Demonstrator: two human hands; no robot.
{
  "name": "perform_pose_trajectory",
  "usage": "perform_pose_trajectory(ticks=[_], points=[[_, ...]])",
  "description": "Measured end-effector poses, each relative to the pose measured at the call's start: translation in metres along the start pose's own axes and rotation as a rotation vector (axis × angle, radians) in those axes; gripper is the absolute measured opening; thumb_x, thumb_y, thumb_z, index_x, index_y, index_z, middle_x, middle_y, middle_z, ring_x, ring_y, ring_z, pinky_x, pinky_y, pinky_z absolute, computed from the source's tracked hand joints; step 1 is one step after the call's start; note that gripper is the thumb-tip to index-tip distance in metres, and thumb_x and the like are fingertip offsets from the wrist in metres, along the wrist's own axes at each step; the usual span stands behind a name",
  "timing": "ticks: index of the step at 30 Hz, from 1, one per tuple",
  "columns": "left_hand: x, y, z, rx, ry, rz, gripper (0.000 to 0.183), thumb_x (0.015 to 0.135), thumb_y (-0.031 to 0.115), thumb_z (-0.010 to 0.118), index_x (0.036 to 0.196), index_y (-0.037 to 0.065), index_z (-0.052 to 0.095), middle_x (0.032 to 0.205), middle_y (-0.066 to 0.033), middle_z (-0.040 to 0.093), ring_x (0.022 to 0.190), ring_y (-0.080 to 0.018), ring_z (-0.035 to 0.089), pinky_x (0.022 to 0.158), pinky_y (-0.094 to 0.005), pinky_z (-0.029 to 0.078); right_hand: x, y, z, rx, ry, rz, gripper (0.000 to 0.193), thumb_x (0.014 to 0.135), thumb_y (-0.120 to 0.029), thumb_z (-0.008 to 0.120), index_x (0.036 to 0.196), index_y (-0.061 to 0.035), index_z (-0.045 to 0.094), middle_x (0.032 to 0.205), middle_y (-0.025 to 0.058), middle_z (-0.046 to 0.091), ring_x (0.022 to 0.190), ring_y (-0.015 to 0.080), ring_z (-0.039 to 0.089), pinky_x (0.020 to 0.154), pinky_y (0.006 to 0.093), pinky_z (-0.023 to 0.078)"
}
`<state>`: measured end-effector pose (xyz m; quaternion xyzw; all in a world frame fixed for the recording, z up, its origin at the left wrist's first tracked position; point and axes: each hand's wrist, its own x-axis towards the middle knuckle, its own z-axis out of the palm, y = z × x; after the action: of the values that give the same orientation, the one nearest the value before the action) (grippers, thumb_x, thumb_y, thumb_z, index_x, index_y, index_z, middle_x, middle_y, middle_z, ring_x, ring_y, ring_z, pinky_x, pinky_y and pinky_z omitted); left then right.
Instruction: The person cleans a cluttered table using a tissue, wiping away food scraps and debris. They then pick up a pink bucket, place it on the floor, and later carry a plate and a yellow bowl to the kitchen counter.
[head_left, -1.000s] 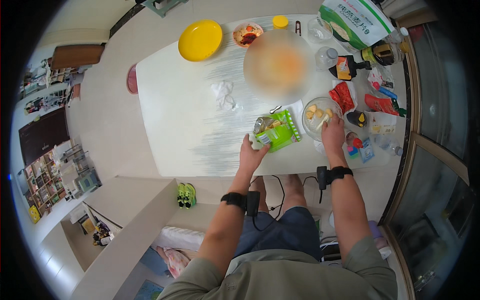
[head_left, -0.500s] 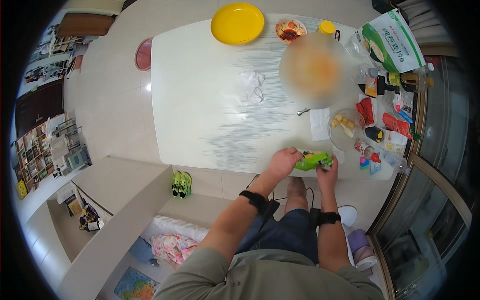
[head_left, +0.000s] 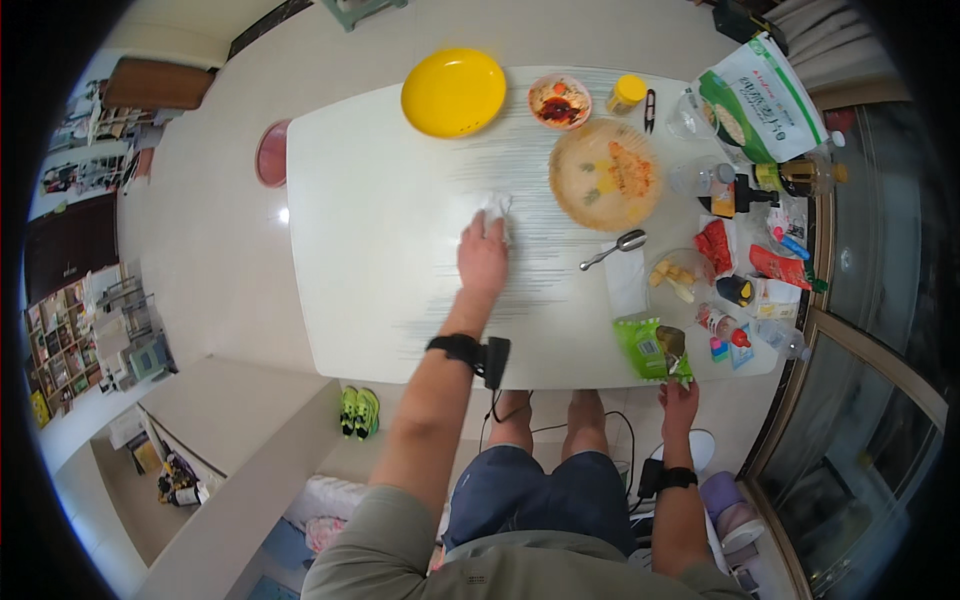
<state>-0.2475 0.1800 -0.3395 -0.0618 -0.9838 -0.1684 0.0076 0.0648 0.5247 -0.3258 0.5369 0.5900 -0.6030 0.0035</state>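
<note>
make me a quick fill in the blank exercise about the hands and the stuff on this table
1. The left hand is on a crumpled ____ tissue.
2. The right hand holds the near end of a ____ packet.
3. In the picture, the yellow plate lies to the ____ of the small pink-rimmed bowl.
4. The small jar just right of that bowl has a ____ lid.

Missing words: white; green; left; yellow
</note>
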Motion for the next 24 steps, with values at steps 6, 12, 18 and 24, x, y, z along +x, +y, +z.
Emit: perform_pose_trajectory(ticks=[6,12,18,24], points=[[0.020,-0.023,0.013,-0.017,-0.491,-0.117,0.029,0.081,0.010,0.058,0.109,0.005,0.056,0.113,-0.0192,0.054,0.095,-0.0353,0.060,0.079,-0.0459,0.052,-0.033,0.036,0.006,-0.125,-0.060,0.160,0.055,0.091,-0.012,0.061,0.137,-0.0006,0.034,0.096,0.0083,0.061,0.076,0.0146,0.062,0.058,0.0262,0.051],[-0.058,0.027,0.036,-0.172,-0.652,0.057,0.059,0.079,0.018,0.067,0.131,0.003,0.044,0.123,-0.0199,0.052,0.107,-0.0362,0.057,0.087,-0.0441,0.051,-0.047,0.043,0.041,-0.139,-0.265,0.209,0.035,0.091,-0.014,0.061,0.121,-0.0018,0.046,0.088,0.0075,0.061,0.074,0.0141,0.062,0.058,0.0258,0.051],[-0.074,0.067,0.035,-0.459,-0.655,-0.001,0.050,0.084,0.027,0.065,0.127,0.005,0.052,0.095,-0.0205,0.065,0.089,-0.0365,0.063,0.078,-0.0434,0.051,-0.044,0.019,0.078,0.237,-0.050,0.321,0.020,0.094,-0.020,0.059,0.103,-0.0034,0.051,0.085,0.0062,0.060,0.071,0.0140,0.061,0.055,0.0259,0.048],[0.013,0.055,0.055,-0.619,-0.362,-0.222,0.048,0.088,0.024,0.063,0.128,0.003,0.049,0.082,-0.0158,0.066,0.073,-0.0295,0.064,0.068,-0.0384,0.053,-0.031,0.021,0.066,0.269,-0.102,0.335,0.013,0.091,-0.017,0.059,0.096,-0.0050,0.056,0.083,0.0057,0.060,0.071,0.0145,0.061,0.057,0.0271,0.048]])
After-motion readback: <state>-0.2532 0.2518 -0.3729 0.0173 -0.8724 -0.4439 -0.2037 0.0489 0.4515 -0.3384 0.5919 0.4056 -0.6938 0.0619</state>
